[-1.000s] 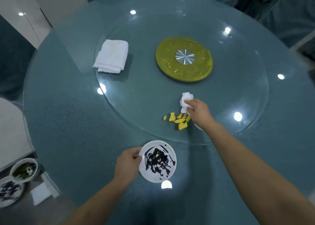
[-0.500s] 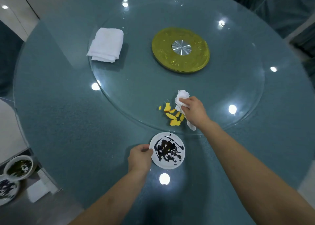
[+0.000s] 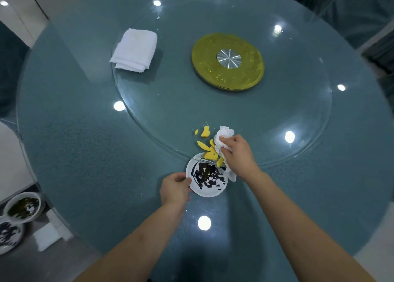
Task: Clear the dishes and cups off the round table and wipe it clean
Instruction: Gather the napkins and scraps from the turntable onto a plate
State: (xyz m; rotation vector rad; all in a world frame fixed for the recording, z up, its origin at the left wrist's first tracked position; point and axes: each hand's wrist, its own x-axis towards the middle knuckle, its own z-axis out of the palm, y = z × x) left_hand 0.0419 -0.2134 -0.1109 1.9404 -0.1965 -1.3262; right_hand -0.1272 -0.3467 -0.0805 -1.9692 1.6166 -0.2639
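Change: plate (image 3: 207, 193) shifted up to the turntable's near edge, far rim tucked under the glass lip; was well short of it a moment ago. Yellow scraps (image 3: 210, 148) pushed nearer, some now over the plate rim.
Left hand (image 3: 175, 187): curled on the plate's left rim, thumb on top, holding it level against the lip.
Right hand (image 3: 238, 153): clamped on a crumpled white tissue (image 3: 223, 135), pressed down on the glass just beside the scraps, knuckles up.
Plate: small, white, smeared with black sauce, low on the tabletop (image 3: 85, 143) directly ahead of the body.
Scraps: several yellow pieces strung from the glass down to the plate; two small bits lie apart at the far left of the group.
Turntable (image 3: 170, 102): clear glass disc over a gold hub (image 3: 228, 62) with a silver centre.
Towel (image 3: 134, 50): white, folded, on the far left part of the glass.
Floor side, lower left: two dirty bowls (image 3: 22, 206) and a white stack beside them, off the tabletop.
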